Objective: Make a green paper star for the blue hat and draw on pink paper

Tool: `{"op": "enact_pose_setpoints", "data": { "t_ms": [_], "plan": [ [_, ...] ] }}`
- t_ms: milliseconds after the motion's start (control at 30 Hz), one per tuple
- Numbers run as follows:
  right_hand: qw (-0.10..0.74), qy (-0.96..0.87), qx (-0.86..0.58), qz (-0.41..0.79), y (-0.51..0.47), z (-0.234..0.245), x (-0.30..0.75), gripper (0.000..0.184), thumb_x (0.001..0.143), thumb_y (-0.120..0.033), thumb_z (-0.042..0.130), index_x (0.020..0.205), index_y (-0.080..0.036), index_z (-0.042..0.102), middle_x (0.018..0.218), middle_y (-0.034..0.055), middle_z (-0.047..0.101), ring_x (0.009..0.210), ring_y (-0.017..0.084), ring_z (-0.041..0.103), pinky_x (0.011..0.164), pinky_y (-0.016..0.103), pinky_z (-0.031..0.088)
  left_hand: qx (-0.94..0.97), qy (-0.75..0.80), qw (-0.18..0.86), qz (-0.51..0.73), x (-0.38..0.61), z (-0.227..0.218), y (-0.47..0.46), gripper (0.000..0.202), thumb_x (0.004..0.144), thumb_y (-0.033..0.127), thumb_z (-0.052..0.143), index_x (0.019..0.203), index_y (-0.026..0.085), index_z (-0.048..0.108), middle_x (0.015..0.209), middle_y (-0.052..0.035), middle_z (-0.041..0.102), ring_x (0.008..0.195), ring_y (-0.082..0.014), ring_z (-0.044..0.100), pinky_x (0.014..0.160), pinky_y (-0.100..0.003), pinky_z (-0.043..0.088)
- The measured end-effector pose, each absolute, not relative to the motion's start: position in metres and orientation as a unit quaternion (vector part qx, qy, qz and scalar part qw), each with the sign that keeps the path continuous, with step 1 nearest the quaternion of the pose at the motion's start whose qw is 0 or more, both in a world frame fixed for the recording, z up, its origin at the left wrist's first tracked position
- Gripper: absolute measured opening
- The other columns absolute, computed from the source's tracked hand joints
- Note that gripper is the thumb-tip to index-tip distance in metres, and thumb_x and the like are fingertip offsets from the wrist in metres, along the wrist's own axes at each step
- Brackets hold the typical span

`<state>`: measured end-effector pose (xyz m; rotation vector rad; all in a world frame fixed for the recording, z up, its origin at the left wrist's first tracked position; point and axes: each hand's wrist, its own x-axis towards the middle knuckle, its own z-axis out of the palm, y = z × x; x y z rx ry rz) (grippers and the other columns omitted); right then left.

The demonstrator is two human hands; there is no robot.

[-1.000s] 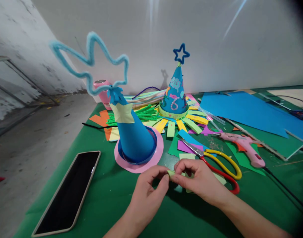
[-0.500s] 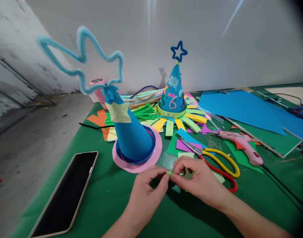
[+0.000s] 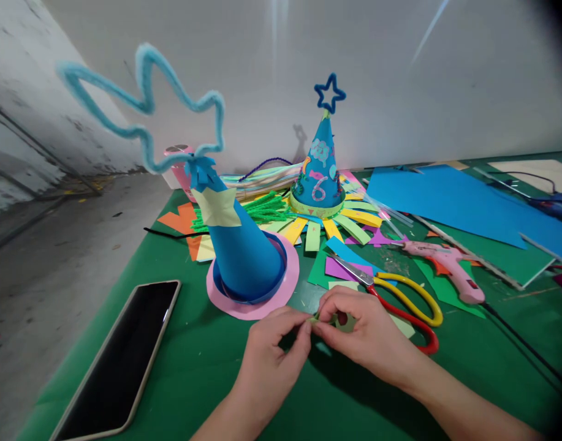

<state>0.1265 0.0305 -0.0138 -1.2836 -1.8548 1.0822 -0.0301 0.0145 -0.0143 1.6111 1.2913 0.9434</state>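
A small piece of light green paper [image 3: 314,320] is pinched between the fingertips of my left hand [image 3: 272,352] and my right hand [image 3: 356,324]. Both hands are closed on it, and much of it is hidden behind the fingers. Just beyond my left hand, a blue paper cone hat [image 3: 244,254] with a pink brim [image 3: 292,269] leans to the left. It bears a pale yellow paper star [image 3: 216,208], and a big light blue pipe-cleaner star [image 3: 144,70] rises from its tip. Scissors [image 3: 364,278] with red and yellow handles lie beside my right hand.
A phone [image 3: 119,355] lies at left on the green tabletop [image 3: 184,380]. Farther back stands a decorated blue party hat [image 3: 324,165] with a dark blue star. A pink glue gun [image 3: 446,260] with its cord, green pipe cleaners [image 3: 266,209] and blue sheets [image 3: 446,196] lie around.
My fingers have shifted slightly on the light green paper, and less of it shows between them. The whole view has moved a little; the hats and tools stay in place.
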Motion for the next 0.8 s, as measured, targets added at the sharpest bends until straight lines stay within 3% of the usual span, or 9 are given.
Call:
{"op": "enact_pose_setpoints", "data": {
  "t_ms": [133,233,300,567,800],
  "plan": [
    [0.331,-0.651,-0.477,0.488,0.033,-0.012,0.129,0.006,0.075,-0.024,0.056,0.075,-0.018,0.056,0.073,0.0009,0.054,0.066,0.012,0.049,0.057,0.023,0.040,0.534,0.544,0.515,0.392,-0.031,-0.017,0.015,0.015,0.073,0.021,0.054,0.062,0.014,0.063,0.058,-0.0024,0.059,0.056,-0.0137,0.053,0.055,-0.023,0.040],
    [0.347,-0.593,-0.477,0.548,0.033,-0.013,0.133,0.019,0.078,-0.030,0.053,0.094,-0.020,0.051,0.081,0.0013,0.053,0.064,0.011,0.047,0.054,0.023,0.040,0.417,0.532,0.603,0.424,-0.033,-0.019,0.017,0.018,0.074,0.025,0.057,0.060,0.014,0.061,0.057,-0.0013,0.058,0.053,-0.0116,0.052,0.054,-0.022,0.039],
    [0.359,-0.580,-0.473,0.558,0.032,-0.015,0.133,0.022,0.077,-0.029,0.054,0.096,-0.020,0.048,0.086,0.0016,0.052,0.067,0.011,0.047,0.057,0.023,0.041,0.358,0.510,0.643,0.445,-0.034,-0.020,0.018,0.018,0.073,0.025,0.058,0.060,0.013,0.061,0.059,-0.0014,0.059,0.054,-0.0103,0.052,0.054,-0.021,0.038],
    [0.381,-0.686,-0.501,0.366,0.021,-0.029,0.119,0.041,0.070,-0.024,0.063,0.105,-0.027,0.043,0.080,-0.0021,0.051,0.067,0.012,0.048,0.060,0.024,0.043,0.252,0.458,0.700,0.487,-0.031,-0.021,0.019,0.014,0.071,0.022,0.062,0.060,0.012,0.062,0.056,-0.0004,0.058,0.052,-0.0082,0.050,0.055,-0.019,0.039],
    [0.418,-0.684,-0.470,0.368,0.023,-0.029,0.117,0.037,0.074,-0.017,0.058,0.108,-0.025,0.045,0.082,-0.0004,0.054,0.069,0.012,0.050,0.063,0.024,0.044,0.250,0.456,0.694,0.498,-0.029,-0.022,0.015,0.010,0.069,0.022,0.062,0.063,0.014,0.062,0.058,0.0001,0.058,0.053,-0.0085,0.051,0.056,-0.020,0.039]
  ]
}}
